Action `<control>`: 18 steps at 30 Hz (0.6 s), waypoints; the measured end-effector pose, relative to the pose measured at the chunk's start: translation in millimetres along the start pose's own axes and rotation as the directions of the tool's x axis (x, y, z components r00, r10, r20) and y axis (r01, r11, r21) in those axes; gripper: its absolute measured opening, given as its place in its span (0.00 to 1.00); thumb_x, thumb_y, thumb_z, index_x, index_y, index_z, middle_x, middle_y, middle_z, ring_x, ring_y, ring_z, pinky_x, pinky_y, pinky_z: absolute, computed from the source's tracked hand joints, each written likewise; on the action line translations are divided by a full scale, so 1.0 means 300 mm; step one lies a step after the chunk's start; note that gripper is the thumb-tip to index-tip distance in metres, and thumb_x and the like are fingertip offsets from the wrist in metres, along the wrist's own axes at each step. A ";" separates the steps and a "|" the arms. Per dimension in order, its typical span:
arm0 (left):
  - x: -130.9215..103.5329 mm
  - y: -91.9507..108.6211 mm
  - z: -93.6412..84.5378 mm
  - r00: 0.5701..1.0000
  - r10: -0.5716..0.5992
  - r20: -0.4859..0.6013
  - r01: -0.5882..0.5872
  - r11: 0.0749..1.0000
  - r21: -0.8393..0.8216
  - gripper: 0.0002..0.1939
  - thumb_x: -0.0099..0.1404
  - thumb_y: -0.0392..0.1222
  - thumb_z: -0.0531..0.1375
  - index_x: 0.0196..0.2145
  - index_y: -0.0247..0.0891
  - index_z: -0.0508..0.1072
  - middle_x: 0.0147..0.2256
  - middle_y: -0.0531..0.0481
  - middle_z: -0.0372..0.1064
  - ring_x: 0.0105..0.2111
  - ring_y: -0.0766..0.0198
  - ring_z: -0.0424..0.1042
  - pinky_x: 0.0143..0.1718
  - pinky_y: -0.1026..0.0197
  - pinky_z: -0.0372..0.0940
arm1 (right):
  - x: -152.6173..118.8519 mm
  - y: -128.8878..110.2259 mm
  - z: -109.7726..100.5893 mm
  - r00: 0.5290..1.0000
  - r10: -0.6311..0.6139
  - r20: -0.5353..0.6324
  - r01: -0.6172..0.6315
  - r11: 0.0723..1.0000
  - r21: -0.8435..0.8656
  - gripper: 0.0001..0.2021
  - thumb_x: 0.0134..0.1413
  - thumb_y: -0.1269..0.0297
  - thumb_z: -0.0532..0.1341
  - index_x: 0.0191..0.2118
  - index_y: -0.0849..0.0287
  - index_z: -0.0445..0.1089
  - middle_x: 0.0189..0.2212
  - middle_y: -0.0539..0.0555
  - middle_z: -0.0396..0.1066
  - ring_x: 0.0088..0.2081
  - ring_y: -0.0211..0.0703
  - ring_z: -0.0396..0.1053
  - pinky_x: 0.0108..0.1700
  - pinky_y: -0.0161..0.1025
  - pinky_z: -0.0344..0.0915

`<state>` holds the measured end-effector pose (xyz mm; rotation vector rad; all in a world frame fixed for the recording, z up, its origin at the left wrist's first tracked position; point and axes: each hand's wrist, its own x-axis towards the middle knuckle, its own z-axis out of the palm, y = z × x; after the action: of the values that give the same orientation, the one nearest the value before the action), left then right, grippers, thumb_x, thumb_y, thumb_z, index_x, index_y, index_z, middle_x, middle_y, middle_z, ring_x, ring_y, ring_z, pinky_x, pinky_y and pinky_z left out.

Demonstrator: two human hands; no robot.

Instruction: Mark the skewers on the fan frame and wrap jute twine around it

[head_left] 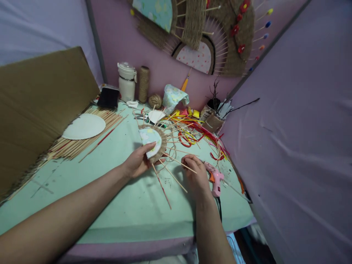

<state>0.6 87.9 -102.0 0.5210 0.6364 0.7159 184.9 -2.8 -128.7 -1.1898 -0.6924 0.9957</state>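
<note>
My left hand (140,161) grips a half-round craft piece (150,139) by its lower edge, thumb on top. Pale flowered fabric covers its middle, brown twine (162,141) wraps the curved rim, and thin wooden sticks (176,178) radiate outward. Close to the tips of the lower sticks, my right hand (195,172) is closed with fingers curled together. One stick crosses in front of it; what its fingers pinch, if anything, is hidden. Loose twine loops lie between the piece and that hand. Just right of it rests a pink glue gun (216,180).
A cardboard sheet (41,106) stands at left beside many sticks (74,146) under a white oval (84,126). Along the back are a white lidded jar (127,82), a twine spool (144,84) and a twine ball (155,101). Coloured pipe cleaners (202,128) lie at right.
</note>
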 end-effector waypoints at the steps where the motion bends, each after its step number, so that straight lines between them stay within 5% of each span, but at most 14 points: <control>1: -0.002 0.000 -0.001 1.000 -0.015 0.004 0.015 1.000 0.012 0.10 0.61 0.35 0.60 0.42 0.33 0.72 0.34 0.45 0.78 0.31 0.59 0.78 0.29 0.61 0.75 | -0.003 -0.004 0.007 0.999 0.030 0.038 -0.031 0.999 0.012 0.03 0.44 0.65 0.65 0.26 0.58 0.72 0.25 0.49 0.67 0.28 0.36 0.61 0.32 0.34 0.58; 6: -0.008 0.003 -0.007 0.994 -0.104 0.037 0.101 0.991 0.082 0.12 0.61 0.37 0.61 0.43 0.32 0.72 0.32 0.45 0.77 0.28 0.60 0.78 0.21 0.65 0.72 | -0.026 -0.033 0.020 0.972 0.155 0.174 -0.168 0.984 0.061 0.07 0.43 0.62 0.67 0.27 0.59 0.73 0.24 0.50 0.68 0.26 0.37 0.61 0.30 0.34 0.58; 11: -0.011 -0.003 -0.011 0.981 -0.161 0.110 0.140 0.974 0.179 0.13 0.62 0.40 0.60 0.44 0.32 0.71 0.31 0.44 0.77 0.29 0.59 0.78 0.19 0.65 0.71 | -0.043 -0.028 0.006 0.848 0.322 0.421 -0.387 0.919 0.075 0.13 0.44 0.56 0.66 0.26 0.62 0.71 0.22 0.51 0.66 0.23 0.35 0.58 0.24 0.33 0.54; 18: -0.009 -0.013 -0.010 0.969 -0.204 0.139 0.165 0.954 0.251 0.12 0.62 0.38 0.59 0.43 0.31 0.73 0.31 0.42 0.77 0.29 0.59 0.77 0.19 0.65 0.70 | -0.052 -0.011 0.031 0.735 0.431 0.523 -0.554 0.827 0.098 0.10 0.41 0.61 0.66 0.25 0.59 0.65 0.18 0.45 0.58 0.20 0.31 0.49 0.20 0.30 0.45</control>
<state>-1.2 84.2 -105.6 0.7233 0.6111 0.4166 170.9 -13.1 -122.2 -0.9171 -0.6111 1.8295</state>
